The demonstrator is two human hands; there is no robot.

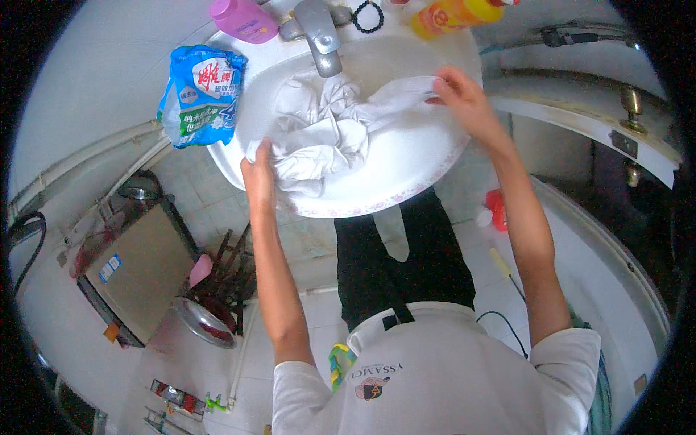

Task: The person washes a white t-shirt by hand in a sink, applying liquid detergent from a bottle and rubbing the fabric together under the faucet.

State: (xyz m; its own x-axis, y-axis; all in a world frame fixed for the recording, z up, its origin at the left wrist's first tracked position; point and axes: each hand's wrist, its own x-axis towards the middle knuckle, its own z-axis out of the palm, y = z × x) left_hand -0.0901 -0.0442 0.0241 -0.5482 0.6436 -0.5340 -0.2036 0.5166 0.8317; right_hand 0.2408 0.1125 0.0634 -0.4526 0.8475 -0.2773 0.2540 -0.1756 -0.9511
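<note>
A bunched white cloth garment lies in the white washbasin, below a grey metal faucet. My left hand grips the garment's edge at the basin's left rim, thumb on top of the cloth. At the basin's right side, my right hand pinches the end of a stretched-out part of the same garment between thumb and fingers. The cloth between the hands is folded and crumpled. No running water can be made out.
A blue detergent bag stands on the left rim. Along the back are a pink bottle, a black bead bracelet and a yellow bottle. A door with a brass knob is at right; a cardboard box is at lower left.
</note>
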